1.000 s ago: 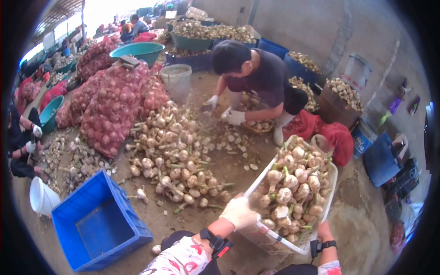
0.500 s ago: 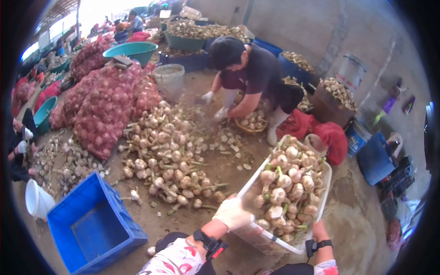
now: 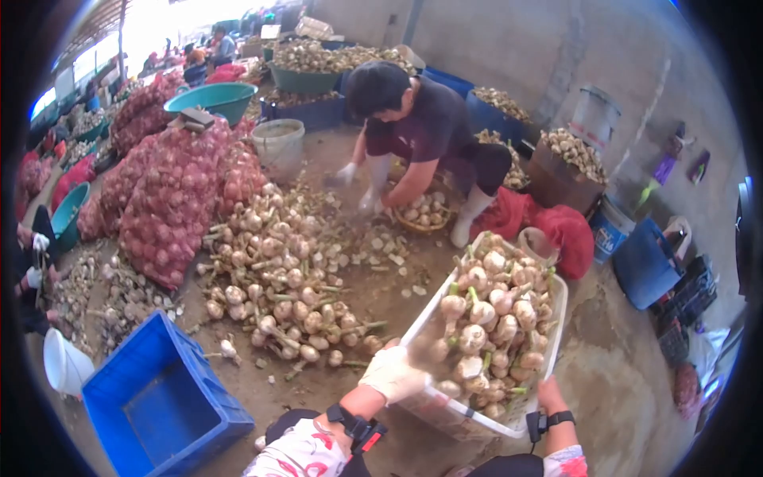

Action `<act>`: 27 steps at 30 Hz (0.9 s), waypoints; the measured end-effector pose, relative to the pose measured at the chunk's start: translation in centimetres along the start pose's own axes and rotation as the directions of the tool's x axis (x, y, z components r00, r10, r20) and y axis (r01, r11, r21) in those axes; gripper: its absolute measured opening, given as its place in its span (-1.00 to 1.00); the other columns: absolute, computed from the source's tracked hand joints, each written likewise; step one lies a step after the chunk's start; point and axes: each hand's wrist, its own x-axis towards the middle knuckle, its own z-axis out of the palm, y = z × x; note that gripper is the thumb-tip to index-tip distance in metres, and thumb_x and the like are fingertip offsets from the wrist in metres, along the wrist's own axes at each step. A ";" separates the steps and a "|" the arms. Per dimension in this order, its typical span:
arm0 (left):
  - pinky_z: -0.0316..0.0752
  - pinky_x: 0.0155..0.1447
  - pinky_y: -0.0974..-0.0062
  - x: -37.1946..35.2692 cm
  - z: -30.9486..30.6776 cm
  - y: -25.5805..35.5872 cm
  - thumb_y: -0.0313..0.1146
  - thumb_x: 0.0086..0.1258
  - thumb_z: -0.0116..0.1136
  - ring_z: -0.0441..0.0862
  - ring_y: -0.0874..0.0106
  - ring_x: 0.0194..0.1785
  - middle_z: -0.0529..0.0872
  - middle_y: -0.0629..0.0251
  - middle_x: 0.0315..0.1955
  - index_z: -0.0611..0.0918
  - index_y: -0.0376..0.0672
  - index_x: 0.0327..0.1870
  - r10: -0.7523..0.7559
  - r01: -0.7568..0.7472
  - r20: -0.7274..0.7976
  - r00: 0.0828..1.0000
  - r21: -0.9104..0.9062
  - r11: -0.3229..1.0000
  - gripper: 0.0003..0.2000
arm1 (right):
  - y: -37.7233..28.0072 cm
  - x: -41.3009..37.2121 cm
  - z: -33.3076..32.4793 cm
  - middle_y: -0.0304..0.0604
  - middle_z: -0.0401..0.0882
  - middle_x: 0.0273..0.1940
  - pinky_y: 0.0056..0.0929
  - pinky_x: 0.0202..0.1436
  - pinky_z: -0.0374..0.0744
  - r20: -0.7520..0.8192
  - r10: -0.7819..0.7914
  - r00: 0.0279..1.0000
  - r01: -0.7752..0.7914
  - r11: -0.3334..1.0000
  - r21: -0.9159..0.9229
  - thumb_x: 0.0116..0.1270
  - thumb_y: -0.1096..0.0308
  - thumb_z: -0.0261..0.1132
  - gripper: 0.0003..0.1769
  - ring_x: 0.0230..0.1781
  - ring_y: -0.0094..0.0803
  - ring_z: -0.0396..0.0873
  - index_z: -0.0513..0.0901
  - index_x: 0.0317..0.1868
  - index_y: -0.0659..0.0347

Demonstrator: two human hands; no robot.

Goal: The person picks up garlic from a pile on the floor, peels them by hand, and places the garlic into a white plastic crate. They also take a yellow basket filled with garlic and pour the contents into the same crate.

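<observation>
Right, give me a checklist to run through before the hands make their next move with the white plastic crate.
1. Left grip on the white plastic crate: ok, gloved hand at its near left corner.
2. Right grip on the crate: ok, at its near right corner.
3. Garlic bulbs low enough not to spill: not ok, they heap up and hide part of the far rim.
4. Crate bottom on the floor: cannot tell, its underside is hidden.
5. Co-worker's boot clear: cannot tell, it looks close to the crate's far end.
6. Floor toward the blue plastic crate clear: not ok, a loose garlic bulb lies beside it.
</observation>
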 end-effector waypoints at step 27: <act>0.65 -0.14 0.40 1.0 1.1 -1.0 -0.15 -0.02 0.33 0.75 0.26 -0.28 0.71 -0.06 -0.17 0.54 -0.36 0.19 -0.073 0.073 -0.011 0.997 -0.033 0.997 -0.31 | 0.4 0.1 0.6 0.45 0.57 -0.16 0.06 0.02 0.54 -0.039 -0.018 0.999 0.015 0.997 -0.080 0.29 0.31 0.11 -0.63 -0.04 0.33 0.54 0.47 -0.06 0.51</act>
